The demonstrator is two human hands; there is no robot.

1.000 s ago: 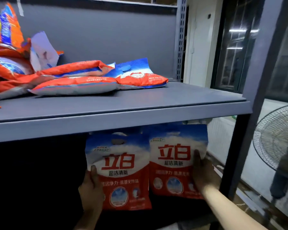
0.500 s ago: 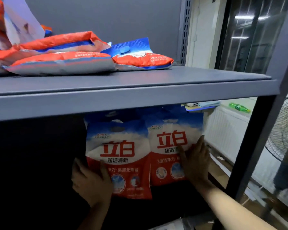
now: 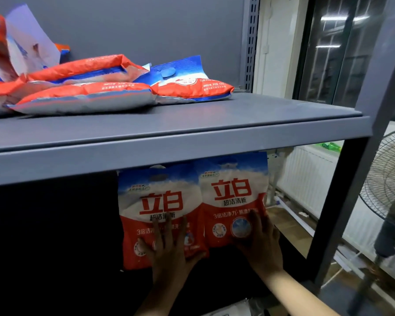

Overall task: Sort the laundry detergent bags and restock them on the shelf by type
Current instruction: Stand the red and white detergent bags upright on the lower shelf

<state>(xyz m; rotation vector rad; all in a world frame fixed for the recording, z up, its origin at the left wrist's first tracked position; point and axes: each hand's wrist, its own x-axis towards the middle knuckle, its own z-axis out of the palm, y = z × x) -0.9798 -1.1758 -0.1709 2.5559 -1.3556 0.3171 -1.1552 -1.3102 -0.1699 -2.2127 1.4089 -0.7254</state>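
Detergent bags, two of them, stand side by side low in the middle of the frame: left bag (image 3: 160, 215), right bag (image 3: 234, 199). I press my left hand (image 3: 169, 249) and right hand (image 3: 260, 245) flat on them, fingers spread. If I let go, I think they could tip forward. More bags (image 3: 87, 96) lie mixed upper left.

Left hand (image 3: 169, 249) and right hand (image 3: 258, 242), both raised with palms forward and fingers spread flat; the two forearms reach up from below, side by side.
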